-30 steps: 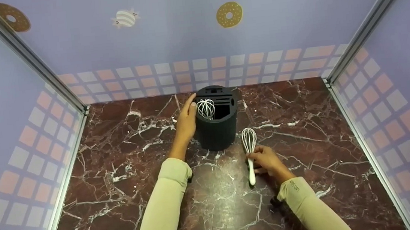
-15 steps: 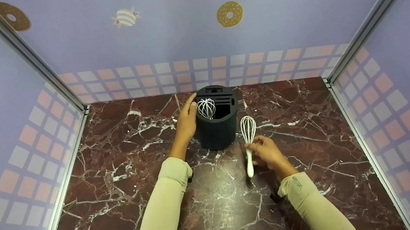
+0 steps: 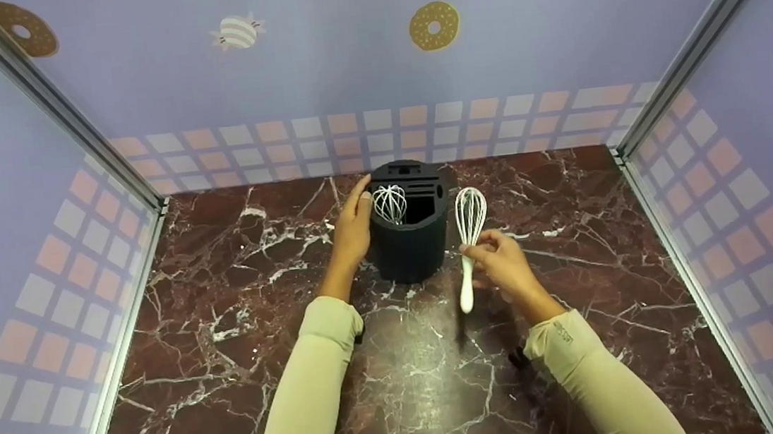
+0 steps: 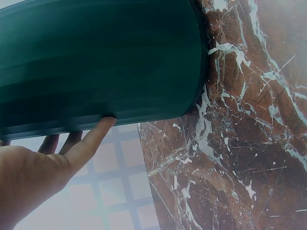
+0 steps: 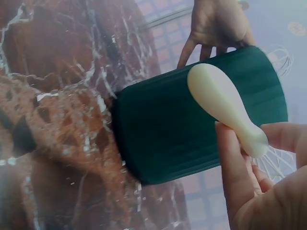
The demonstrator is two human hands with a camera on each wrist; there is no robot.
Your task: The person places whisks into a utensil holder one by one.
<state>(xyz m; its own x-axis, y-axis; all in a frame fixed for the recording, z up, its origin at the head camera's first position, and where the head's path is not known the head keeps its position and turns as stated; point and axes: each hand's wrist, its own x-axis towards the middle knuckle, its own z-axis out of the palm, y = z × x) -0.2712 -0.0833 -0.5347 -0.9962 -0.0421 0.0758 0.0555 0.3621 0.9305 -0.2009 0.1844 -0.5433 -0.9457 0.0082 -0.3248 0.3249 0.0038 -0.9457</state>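
Observation:
A dark round utensil holder (image 3: 410, 254) stands upright on the marbled surface, its top divided into slots and a larger opening. One whisk (image 3: 390, 206) sits in that opening, wire head up. My left hand (image 3: 351, 231) rests against the holder's left side with fairly straight fingers; in the left wrist view the fingers (image 4: 91, 143) touch its wall. To the right of the holder, my right hand (image 3: 505, 266) pinches a second whisk (image 3: 467, 283) near the top of its white handle. This whisk is off the surface, wires up, handle hanging down.
A reddish-brown marbled tabletop (image 3: 252, 372) spreads around the holder. Behind it rises a lilac back wall (image 3: 315, 61) with pink and white squares. Side panels (image 3: 743, 161) with metal edge strips close in the left and right.
My right hand has lifted the second whisk off the surface and carried it forward, with its wire head now beside the holder's rim. The left hand and the holder stay in place.

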